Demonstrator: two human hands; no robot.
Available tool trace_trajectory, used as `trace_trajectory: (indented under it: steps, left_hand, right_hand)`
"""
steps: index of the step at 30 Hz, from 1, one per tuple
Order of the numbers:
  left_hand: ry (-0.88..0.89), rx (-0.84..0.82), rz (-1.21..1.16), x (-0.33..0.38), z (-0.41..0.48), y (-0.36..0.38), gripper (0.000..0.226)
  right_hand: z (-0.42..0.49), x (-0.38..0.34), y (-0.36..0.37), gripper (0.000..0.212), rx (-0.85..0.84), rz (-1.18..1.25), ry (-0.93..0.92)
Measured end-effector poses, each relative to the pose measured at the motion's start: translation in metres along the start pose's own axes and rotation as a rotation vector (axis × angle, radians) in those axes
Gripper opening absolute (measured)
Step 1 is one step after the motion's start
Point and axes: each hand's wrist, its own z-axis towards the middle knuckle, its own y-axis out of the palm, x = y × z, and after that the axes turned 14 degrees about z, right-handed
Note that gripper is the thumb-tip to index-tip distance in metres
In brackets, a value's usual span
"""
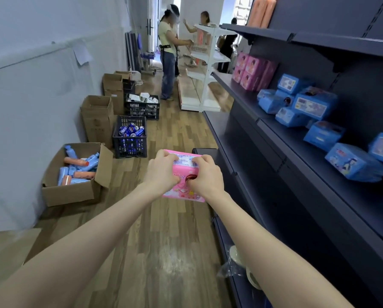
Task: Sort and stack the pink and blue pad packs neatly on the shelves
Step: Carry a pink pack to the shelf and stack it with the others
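Blue pad packs (315, 105) lie loose along the middle shelf (281, 141); a pink stack (252, 71) stands at its far end. One pink pack (182, 168) is carried above the floor, left hand (161, 172) and right hand (206, 176) both clamped on it. The next move is probably placement on the pink stack.

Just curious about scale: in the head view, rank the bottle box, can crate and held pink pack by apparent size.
1. bottle box
2. can crate, farther off, so the gap is unsure
3. pink pack, smallest though nearest
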Motion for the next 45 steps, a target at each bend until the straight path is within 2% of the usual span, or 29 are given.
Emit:
trace_trajectory:
  steps: [12, 22, 33, 45]
  left_hand:
    - [-0.059, 0.036, 0.020, 0.039, 0.113, 0.014, 0.060]
    - [-0.109, 0.056, 0.045, 0.049, 0.166, 0.021, 0.059]
    - [-0.158, 0.038, 0.032, 0.027, 0.207, 0.036, 0.059]
    - [-0.107, 0.015, 0.021, -0.028, 0.321, 0.039, 0.061]
  right_hand:
    - [0.119, 0.041, -0.031, 0.052, -0.061, -0.017, -0.067]
    - [0.178, 0.058, -0.037, 0.052, -0.103, 0.005, -0.117]
    - [0.220, 0.060, -0.014, 0.048, -0.154, 0.012, -0.110]
    - [0.330, 0.044, 0.030, 0.049, -0.120, 0.012, -0.054]
